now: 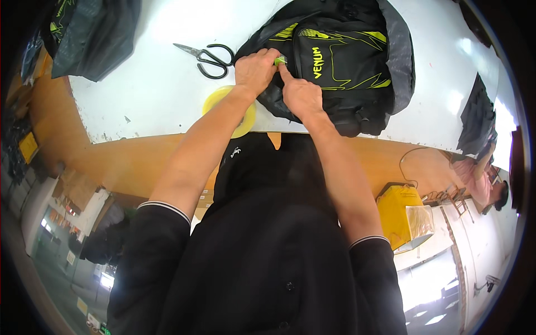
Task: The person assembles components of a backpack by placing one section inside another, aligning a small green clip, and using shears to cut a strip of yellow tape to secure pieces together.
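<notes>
A black backpack (357, 61) with yellow-green lines lies on the white table in front of me. My left hand (257, 72) is closed at its left side, fingertips on a small green piece (281, 60); I cannot tell if this piece is part of the bag. My right hand (303, 99) meets it there, index finger stretched out to the green piece. Its other fingers are curled under, and whether they hold anything is hidden. Black-handled scissors (209, 57) lie left of my left hand, blades apart. Under my left forearm sits a roll of yellowish tape (213, 100).
Another black bag (97, 39) lies at the table's far left corner. Dark fabric (477, 117) hangs at the right end, beside a person in pink (474, 173). A yellow box-shaped thing (399, 212) stands below the table's near edge (117, 139), to my right.
</notes>
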The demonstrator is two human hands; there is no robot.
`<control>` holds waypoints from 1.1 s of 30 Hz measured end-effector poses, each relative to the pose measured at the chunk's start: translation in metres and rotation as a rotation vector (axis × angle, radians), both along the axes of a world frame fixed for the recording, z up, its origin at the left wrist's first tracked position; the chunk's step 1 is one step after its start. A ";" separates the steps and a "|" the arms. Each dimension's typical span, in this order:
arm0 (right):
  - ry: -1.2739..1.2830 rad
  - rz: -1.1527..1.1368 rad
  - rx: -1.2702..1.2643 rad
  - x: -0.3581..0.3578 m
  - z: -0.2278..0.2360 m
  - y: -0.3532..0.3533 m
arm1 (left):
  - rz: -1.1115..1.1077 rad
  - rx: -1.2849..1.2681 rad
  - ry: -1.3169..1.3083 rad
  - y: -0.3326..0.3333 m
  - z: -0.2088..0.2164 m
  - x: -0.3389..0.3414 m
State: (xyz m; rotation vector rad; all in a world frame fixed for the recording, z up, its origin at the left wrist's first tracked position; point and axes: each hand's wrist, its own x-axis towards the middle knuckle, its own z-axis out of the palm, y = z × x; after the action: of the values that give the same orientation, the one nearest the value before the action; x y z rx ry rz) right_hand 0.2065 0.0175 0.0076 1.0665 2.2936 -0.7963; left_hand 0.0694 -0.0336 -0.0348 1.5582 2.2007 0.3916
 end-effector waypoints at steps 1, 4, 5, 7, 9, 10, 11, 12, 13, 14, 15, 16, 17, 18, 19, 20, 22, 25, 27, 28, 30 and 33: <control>-0.021 -0.004 -0.007 -0.001 0.004 0.000 | 0.003 -0.010 0.005 0.000 0.002 -0.001; -0.113 0.001 -0.041 -0.006 0.013 0.009 | -0.032 0.012 -0.029 0.005 0.006 -0.001; -0.181 0.013 -0.060 -0.008 0.013 0.011 | -0.034 0.006 -0.031 0.005 0.006 0.000; -0.185 0.003 -0.060 -0.011 0.011 0.011 | -0.036 0.001 -0.025 0.008 0.008 0.001; -0.234 -0.001 -0.068 -0.015 0.011 0.011 | -0.032 0.018 -0.010 0.008 0.013 0.001; -0.229 -0.002 -0.062 -0.015 0.012 0.014 | -0.027 0.019 0.002 0.010 0.012 0.000; -0.194 -0.099 -0.133 -0.014 0.013 0.017 | -0.028 0.028 0.006 0.011 0.011 0.001; -0.157 -0.196 -0.203 -0.013 0.015 0.022 | 0.014 0.013 -0.022 0.012 0.011 0.003; -0.110 -0.312 -0.253 -0.010 0.013 0.025 | 0.052 0.002 -0.051 0.012 0.011 0.004; -0.104 -0.316 -0.240 -0.008 0.010 0.026 | 0.049 0.016 -0.048 0.012 0.010 0.006; -0.113 -0.316 -0.263 -0.005 0.008 0.027 | 0.062 0.007 -0.041 0.012 0.009 0.007; -0.123 -0.312 -0.292 -0.005 0.010 0.026 | 0.078 -0.007 -0.034 0.010 0.008 0.007; -0.114 -0.316 -0.269 -0.007 0.011 0.023 | 0.054 -0.005 0.012 0.007 0.007 0.005; -0.111 -0.312 -0.264 -0.002 0.013 0.025 | 0.059 0.001 0.014 0.007 0.004 0.001; 0.014 -0.353 -0.158 0.006 0.027 0.030 | 0.024 0.001 0.032 0.004 0.005 -0.004; 0.141 -0.391 -0.050 0.018 0.040 0.035 | -0.007 0.002 0.051 0.005 0.009 -0.007; 0.332 -0.555 0.280 0.069 0.051 0.060 | -0.027 -0.001 0.087 0.003 0.017 -0.012; 0.178 -0.658 0.544 0.162 0.033 0.122 | -0.161 -0.001 0.205 0.005 0.035 -0.013; 0.128 -0.643 0.569 0.212 0.007 0.157 | -0.116 0.323 0.248 0.001 0.048 -0.012; 0.125 -0.676 0.493 0.221 0.003 0.171 | -0.116 0.323 0.265 0.000 0.055 -0.010; 0.176 -0.781 0.365 0.237 -0.004 0.188 | 0.479 0.378 0.167 0.004 0.063 0.002; 0.393 -1.003 0.015 0.238 -0.018 0.207 | 0.800 0.185 -0.017 0.000 0.037 0.003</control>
State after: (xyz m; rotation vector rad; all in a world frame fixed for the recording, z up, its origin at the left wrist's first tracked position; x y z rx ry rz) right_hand 0.4444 0.2242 -0.0105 2.2785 1.9399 -1.4447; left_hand 0.0727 -0.0340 0.0025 0.6626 2.7569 0.8466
